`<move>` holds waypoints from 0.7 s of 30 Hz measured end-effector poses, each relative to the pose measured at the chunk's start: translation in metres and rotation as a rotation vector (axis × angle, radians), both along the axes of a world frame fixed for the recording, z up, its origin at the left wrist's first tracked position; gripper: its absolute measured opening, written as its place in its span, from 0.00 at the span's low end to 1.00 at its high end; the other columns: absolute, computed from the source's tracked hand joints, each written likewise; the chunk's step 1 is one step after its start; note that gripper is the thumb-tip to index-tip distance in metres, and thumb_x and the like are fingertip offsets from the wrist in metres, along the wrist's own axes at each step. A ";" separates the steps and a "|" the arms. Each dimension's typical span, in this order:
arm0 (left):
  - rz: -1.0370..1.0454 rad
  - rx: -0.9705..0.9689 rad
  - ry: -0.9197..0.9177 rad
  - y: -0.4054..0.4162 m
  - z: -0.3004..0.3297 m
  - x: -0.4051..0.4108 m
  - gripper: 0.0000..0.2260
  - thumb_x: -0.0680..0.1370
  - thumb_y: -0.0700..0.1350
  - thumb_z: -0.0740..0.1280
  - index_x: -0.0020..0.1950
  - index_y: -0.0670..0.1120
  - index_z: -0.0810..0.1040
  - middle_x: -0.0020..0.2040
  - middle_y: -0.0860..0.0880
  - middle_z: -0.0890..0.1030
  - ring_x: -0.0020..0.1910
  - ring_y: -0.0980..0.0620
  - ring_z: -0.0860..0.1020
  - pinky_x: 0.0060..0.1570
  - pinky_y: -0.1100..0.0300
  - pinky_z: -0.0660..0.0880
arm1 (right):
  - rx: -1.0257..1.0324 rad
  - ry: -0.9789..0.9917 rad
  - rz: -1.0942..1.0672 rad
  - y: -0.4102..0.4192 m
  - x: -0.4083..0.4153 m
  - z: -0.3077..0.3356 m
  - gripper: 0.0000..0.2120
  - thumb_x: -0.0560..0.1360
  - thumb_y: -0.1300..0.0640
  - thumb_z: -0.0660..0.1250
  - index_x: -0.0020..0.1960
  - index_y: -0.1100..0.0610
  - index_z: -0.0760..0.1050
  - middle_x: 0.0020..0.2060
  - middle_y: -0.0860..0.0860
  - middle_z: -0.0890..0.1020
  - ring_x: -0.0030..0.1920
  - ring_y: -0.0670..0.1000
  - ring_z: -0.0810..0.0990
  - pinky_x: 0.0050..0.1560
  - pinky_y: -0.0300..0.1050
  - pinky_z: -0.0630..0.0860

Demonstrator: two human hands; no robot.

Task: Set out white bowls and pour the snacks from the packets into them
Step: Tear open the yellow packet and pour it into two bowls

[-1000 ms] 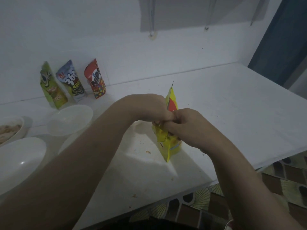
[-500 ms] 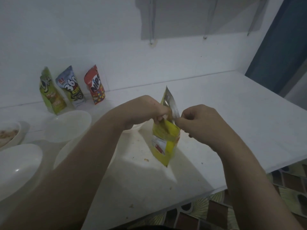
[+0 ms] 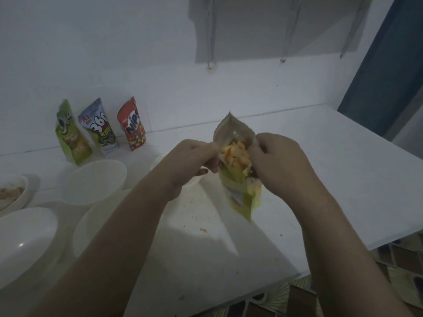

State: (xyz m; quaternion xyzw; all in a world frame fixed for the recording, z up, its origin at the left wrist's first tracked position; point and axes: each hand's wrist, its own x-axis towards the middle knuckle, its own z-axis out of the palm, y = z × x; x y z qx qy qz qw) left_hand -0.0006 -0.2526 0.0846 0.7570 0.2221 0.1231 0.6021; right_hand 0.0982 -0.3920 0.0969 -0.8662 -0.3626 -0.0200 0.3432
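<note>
While both hands pull the yellow packet (image 3: 240,177) open above the bench (image 3: 343,179), the pouring step is about to start. Far left of the hands sits a bowl (image 3: 13,193) that already holds some snack, with an empty bowl (image 3: 25,243) nearer the person. Closer in, just left of the left forearm, stand two more empty bowls, one at the back (image 3: 93,181) and one partly hidden under the arm (image 3: 96,227). Behind these, against the wall, three unopened packets stand upright: green (image 3: 72,133), silver (image 3: 99,126) and red (image 3: 132,124). The left hand (image 3: 190,161) pinches the left lip of the torn mouth; the right hand (image 3: 277,161) pinches the right lip, so the two hands are apart with the packet held between them, clear of the bench. Pale orange snack pieces (image 3: 235,154) show inside the mouth. A further bowl rim (image 3: 158,161) peeks out behind the left hand. By my reading the next move is to carry the packet leftward over an empty bowl and tip it mouth down, keeping the opening wide so nothing spills among the crumbs (image 3: 203,230) on the bench.
</note>
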 end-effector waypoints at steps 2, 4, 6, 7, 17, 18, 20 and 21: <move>0.049 -0.168 -0.105 0.000 -0.007 0.001 0.11 0.72 0.47 0.64 0.30 0.47 0.75 0.32 0.50 0.77 0.35 0.53 0.76 0.53 0.52 0.77 | 0.096 -0.079 0.002 -0.003 -0.004 0.005 0.13 0.78 0.58 0.56 0.37 0.62 0.68 0.35 0.56 0.79 0.39 0.58 0.77 0.36 0.48 0.70; 0.152 -0.335 -0.137 0.000 -0.022 0.007 0.09 0.75 0.48 0.63 0.37 0.45 0.76 0.38 0.49 0.77 0.40 0.50 0.76 0.53 0.51 0.76 | 0.169 -0.124 0.013 -0.006 -0.008 0.011 0.14 0.80 0.57 0.56 0.38 0.63 0.68 0.33 0.55 0.77 0.37 0.56 0.76 0.35 0.48 0.70; 0.260 -0.407 -0.064 0.002 -0.038 0.013 0.08 0.79 0.49 0.63 0.46 0.45 0.77 0.48 0.47 0.79 0.48 0.48 0.78 0.53 0.51 0.77 | 0.239 -0.098 0.025 -0.010 -0.012 0.018 0.14 0.80 0.58 0.56 0.39 0.64 0.69 0.32 0.55 0.74 0.33 0.52 0.72 0.31 0.43 0.66; 0.281 -0.452 -0.014 0.003 -0.044 0.014 0.07 0.80 0.50 0.64 0.49 0.47 0.76 0.51 0.47 0.78 0.51 0.47 0.78 0.52 0.52 0.77 | 0.275 -0.074 0.046 -0.012 -0.015 0.022 0.14 0.80 0.58 0.56 0.39 0.64 0.69 0.31 0.55 0.73 0.30 0.49 0.69 0.29 0.37 0.63; 0.530 -0.566 -0.303 0.049 -0.041 -0.034 0.11 0.83 0.39 0.57 0.42 0.43 0.74 0.29 0.50 0.81 0.32 0.52 0.81 0.30 0.63 0.78 | 0.398 0.138 0.439 0.020 -0.064 0.040 0.16 0.82 0.54 0.56 0.42 0.59 0.76 0.36 0.51 0.79 0.39 0.48 0.77 0.34 0.37 0.73; 0.577 -0.564 -0.311 0.060 -0.041 -0.045 0.11 0.82 0.39 0.57 0.42 0.42 0.74 0.29 0.49 0.82 0.32 0.50 0.81 0.30 0.63 0.77 | 0.386 0.145 0.472 0.028 -0.070 0.041 0.16 0.82 0.53 0.56 0.41 0.59 0.75 0.35 0.50 0.78 0.38 0.47 0.77 0.33 0.35 0.72; 0.647 -0.566 -0.320 0.085 -0.045 -0.069 0.08 0.80 0.43 0.62 0.47 0.40 0.77 0.40 0.41 0.80 0.40 0.43 0.78 0.36 0.57 0.76 | 0.353 0.138 0.514 0.047 -0.084 0.042 0.16 0.81 0.52 0.56 0.39 0.58 0.74 0.34 0.49 0.77 0.37 0.46 0.76 0.33 0.35 0.72; 0.711 -0.574 -0.316 0.099 -0.048 -0.081 0.09 0.77 0.46 0.64 0.49 0.41 0.78 0.45 0.41 0.78 0.42 0.41 0.75 0.40 0.53 0.75 | 0.340 0.122 0.530 0.056 -0.091 0.043 0.16 0.80 0.52 0.57 0.37 0.57 0.73 0.33 0.49 0.77 0.37 0.47 0.75 0.33 0.36 0.71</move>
